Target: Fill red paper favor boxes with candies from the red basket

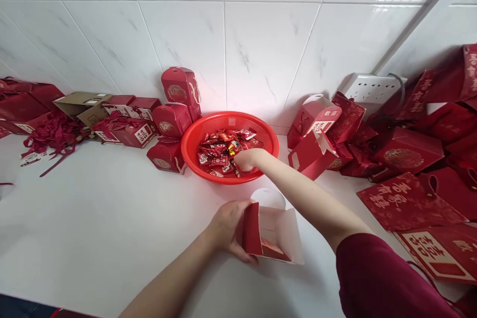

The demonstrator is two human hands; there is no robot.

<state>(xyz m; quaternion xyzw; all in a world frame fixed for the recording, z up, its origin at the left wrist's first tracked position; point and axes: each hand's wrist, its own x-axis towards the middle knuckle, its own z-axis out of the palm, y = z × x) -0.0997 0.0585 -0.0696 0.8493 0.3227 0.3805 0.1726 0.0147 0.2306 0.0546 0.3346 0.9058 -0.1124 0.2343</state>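
My left hand is wrapped round the left side of a red paper gift box. The box has its opening toward me, showing a white inside with a small reddish patch low down. Behind the box, part of a round white item shows on the table. My right hand reaches into a red plastic basket of wrapped candies. Its fingers are curled down among the candies, beside a gold-wrapped one. The fingertips are hidden, so what they grip cannot be made out.
Red gift boxes are stacked left of the basket, with more boxes and a pile of red ribbons farther left. Open red boxes, flat red bags and a white power strip stand right. A tiled wall rises behind.
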